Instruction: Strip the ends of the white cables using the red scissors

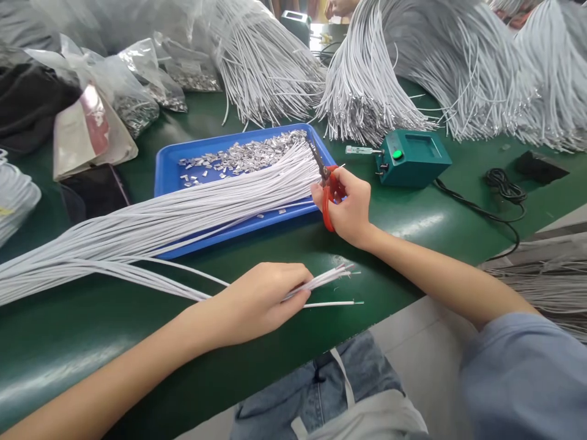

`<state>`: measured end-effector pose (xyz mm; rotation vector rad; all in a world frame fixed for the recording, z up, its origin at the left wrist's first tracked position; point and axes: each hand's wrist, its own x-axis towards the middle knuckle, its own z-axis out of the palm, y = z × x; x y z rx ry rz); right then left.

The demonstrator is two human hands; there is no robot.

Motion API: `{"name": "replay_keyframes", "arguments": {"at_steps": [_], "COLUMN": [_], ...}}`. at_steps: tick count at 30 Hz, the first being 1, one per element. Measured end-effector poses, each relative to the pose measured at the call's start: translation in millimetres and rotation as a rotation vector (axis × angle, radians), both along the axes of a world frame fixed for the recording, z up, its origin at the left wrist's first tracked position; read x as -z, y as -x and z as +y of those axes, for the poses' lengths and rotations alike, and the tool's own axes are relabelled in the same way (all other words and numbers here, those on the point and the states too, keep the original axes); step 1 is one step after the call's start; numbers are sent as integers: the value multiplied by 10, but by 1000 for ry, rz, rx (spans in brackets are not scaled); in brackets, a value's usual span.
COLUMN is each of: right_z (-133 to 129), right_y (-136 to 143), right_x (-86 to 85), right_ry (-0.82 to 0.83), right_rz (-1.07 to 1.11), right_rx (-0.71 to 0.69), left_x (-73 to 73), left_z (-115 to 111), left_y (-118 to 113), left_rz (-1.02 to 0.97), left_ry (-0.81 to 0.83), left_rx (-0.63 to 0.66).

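At the left edge sits a pale coil (16,198), and right of it a dark phone (96,189) lies in front of clear bags (135,104) of small metal parts. The large bundle of white cables (151,214) runs in from the left and crosses the blue tray (159,174), its far ends lying near the tray's right side; whether those ends are stripped I cannot tell. Small metal pieces (257,153) lie loose in the tray behind it.

The left hand (268,299) is closed around a small group of cables (325,279) split off from the bundle, in front of the tray. Bare inner wires show at the tips, and 1 cable (330,304) runs lower, apart from the others, its core exposed too. So stripping looks done on these few, while no metal piece shows on them.

Further right, the right hand (347,205) grips scissors (328,211) by their red handles, blades pointing away from the held tips. Most of the bundle lies outside the left hand, so the work seems partway, with much left. Beyond stands a green box (415,160) with 1 lit green button.
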<state>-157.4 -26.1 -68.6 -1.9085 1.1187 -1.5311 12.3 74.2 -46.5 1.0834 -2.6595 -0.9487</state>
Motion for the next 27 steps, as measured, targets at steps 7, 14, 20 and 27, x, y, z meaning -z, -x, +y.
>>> {"name": "replay_keyframes", "arguments": {"at_steps": [7,14,20,27], "right_z": [-3,-20,-59,-89], "right_y": [-8,-5,0,9], "right_x": [-6,24,29,54], "right_ry": [-23,-55,-158,-189], "right_rz": [-4,-67,-180,-219], "right_rx": [15,-9,-5,21], "left_x": [28,63,-33,4], "left_z": [-24,-21,-329,-503], "left_y": [-3,-38,-358,-538], "left_rz": [139,-113,-369,-555], "left_ry": [-120,364,814,856], "left_rx": [-118,43,-451,-486]}}
